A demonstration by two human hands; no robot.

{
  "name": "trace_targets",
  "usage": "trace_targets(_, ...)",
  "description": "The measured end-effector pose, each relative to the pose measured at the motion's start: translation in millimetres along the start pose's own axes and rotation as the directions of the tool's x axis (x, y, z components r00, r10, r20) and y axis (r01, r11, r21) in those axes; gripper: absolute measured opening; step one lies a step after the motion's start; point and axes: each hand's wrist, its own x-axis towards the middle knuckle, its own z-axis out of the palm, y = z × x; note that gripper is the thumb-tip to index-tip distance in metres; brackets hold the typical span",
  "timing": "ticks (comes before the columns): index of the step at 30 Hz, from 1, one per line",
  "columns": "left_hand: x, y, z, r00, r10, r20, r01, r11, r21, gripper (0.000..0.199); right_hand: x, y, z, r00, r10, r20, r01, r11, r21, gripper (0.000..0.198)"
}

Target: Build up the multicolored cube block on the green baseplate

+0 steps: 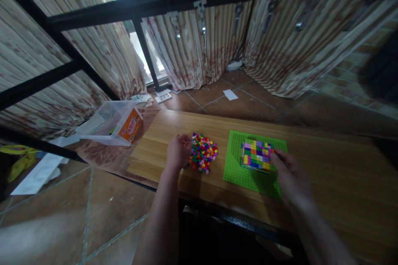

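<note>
A loose pile of small multicoloured cubes [203,153] lies on the wooden tabletop. At its left edge is my left hand [178,151], fingers pinched together; whatever is between the fingertips is too small to make out. To the right, a green studded baseplate [233,165] carries a rectangular block of multicoloured toy bricks [257,155], tightly packed in rows. My right hand [290,174] grips this block by its right side, thumb and fingers closed at the edge, and covers the right part of the baseplate.
A clear plastic bin [105,122] with an orange label stands left of the wooden tabletop [149,149]. Black metal bars [155,6] with hanging metal pieces cross in front of striped curtains [192,58]. Papers [230,95] lie on the tiled floor.
</note>
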Motion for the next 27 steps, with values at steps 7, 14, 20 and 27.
trace_targets(7,-21,35,10,0.933,0.073,0.353,0.227,0.642,-0.732,0.026,-2,-14,4,0.993,0.001,-0.118,0.006,0.998,0.064,0.039)
trace_targets(14,-53,82,50,0.889,0.146,0.433,0.272,0.592,-0.759,0.025,-10,-30,1,0.965,-0.218,-0.148,0.237,0.963,0.125,0.017)
trace_targets(20,-64,90,64,0.849,0.207,0.486,0.283,0.599,-0.749,0.025,-22,-43,-6,0.93,-0.367,0.013,0.366,0.929,0.064,0.007)
trace_targets(27,-64,92,66,0.815,0.23,0.532,0.283,0.643,-0.712,0.03,-29,-45,-10,0.77,-0.553,0.318,0.606,0.789,-0.096,0.014)
